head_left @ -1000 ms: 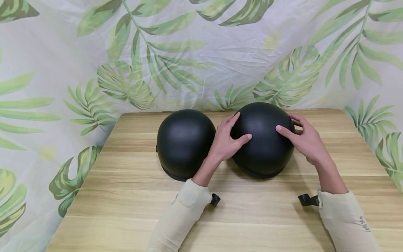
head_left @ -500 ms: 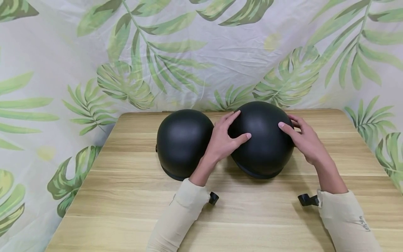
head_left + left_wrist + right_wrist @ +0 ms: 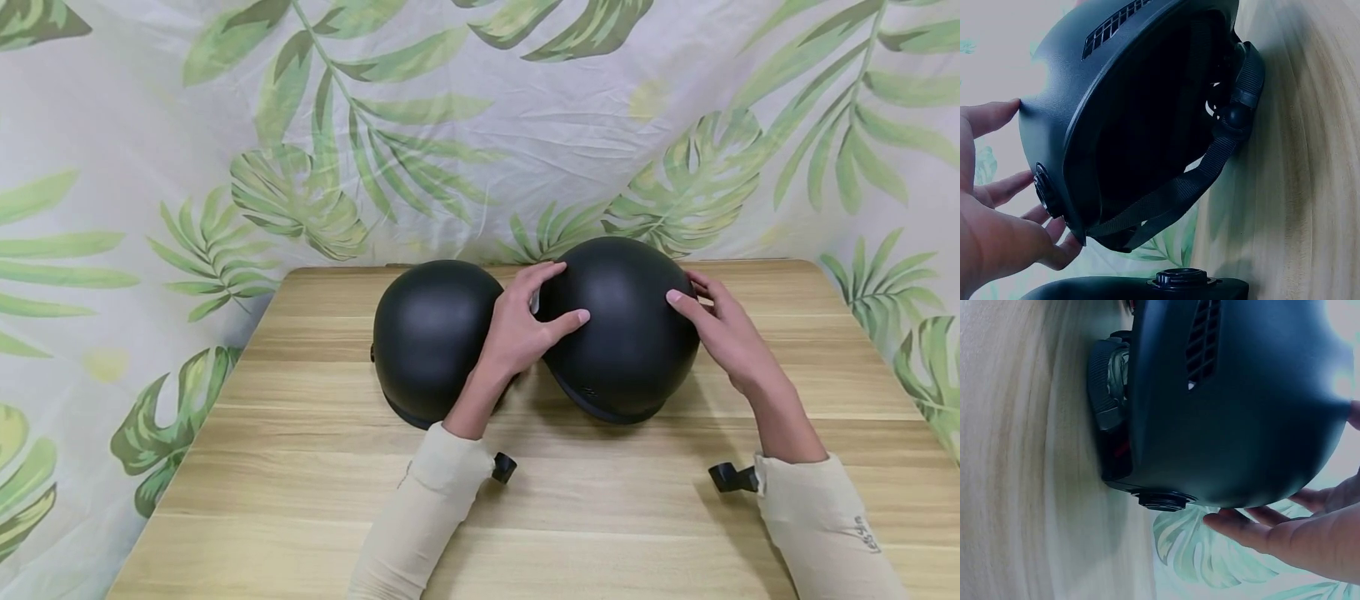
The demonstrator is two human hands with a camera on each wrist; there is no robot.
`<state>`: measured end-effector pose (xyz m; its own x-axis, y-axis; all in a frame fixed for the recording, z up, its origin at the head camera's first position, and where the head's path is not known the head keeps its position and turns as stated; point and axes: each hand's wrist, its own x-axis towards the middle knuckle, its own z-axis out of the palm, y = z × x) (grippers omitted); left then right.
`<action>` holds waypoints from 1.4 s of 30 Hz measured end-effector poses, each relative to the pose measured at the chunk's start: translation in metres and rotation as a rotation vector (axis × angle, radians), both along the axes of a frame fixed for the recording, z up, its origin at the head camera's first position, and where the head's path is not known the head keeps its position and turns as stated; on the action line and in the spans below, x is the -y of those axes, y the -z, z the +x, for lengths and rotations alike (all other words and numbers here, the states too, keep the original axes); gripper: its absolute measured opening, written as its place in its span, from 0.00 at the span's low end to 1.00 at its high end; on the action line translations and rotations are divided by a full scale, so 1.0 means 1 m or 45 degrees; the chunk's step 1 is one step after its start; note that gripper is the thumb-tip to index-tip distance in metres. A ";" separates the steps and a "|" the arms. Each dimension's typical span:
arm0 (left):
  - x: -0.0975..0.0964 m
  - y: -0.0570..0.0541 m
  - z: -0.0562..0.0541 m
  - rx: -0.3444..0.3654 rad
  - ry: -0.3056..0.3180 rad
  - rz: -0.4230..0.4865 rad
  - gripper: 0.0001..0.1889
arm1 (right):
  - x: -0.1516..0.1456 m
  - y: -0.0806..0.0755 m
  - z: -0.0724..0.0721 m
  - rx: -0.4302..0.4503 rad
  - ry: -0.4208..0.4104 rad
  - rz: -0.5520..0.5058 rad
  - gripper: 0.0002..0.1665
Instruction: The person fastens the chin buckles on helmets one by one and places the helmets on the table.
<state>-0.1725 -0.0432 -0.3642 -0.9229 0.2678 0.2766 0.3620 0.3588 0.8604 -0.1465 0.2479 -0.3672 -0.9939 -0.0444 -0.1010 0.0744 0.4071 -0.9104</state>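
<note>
A black helmet (image 3: 618, 333) with a smooth round shell is held between both hands. My left hand (image 3: 517, 329) grips its left side, thumb toward the front and fingers behind. On its right side my right hand (image 3: 727, 337) has thumb and fingers spread round the shell. The left wrist view shows its left rim raised, with the dark inside and a chin strap (image 3: 1210, 159) hanging toward the table. A vent grille (image 3: 1204, 344) and a round side knob (image 3: 1163, 501) show in the right wrist view. A second black helmet (image 3: 438, 333) stands at left, partly behind my left hand.
Both helmets are near the back edge of the wood-grain table (image 3: 600, 517). Behind it hangs a leaf-printed cloth (image 3: 465, 100). Small black mounts (image 3: 505, 468) stick out from both sleeve cuffs.
The right-hand helmet has tilted, its left side rising and shifting slightly left. My left hand has moved left with it; the right hand stays nearly in place. The other helmet has not moved.
</note>
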 end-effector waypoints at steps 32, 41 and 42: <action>-0.002 -0.002 0.003 0.148 -0.184 -0.002 0.37 | 0.000 -0.005 0.002 -0.080 0.041 0.100 0.45; -0.003 -0.005 0.006 0.156 -0.199 -0.025 0.37 | -0.002 -0.009 0.004 -0.073 0.041 0.119 0.47; -0.003 -0.005 0.006 0.154 -0.198 -0.021 0.36 | -0.002 -0.009 0.004 -0.073 0.040 0.120 0.47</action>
<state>-0.1668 -0.0400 -0.3595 -0.9797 0.1233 0.1581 0.1957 0.4166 0.8878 -0.1423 0.2499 -0.3583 -0.9989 -0.0061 -0.0463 0.0374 0.4891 -0.8714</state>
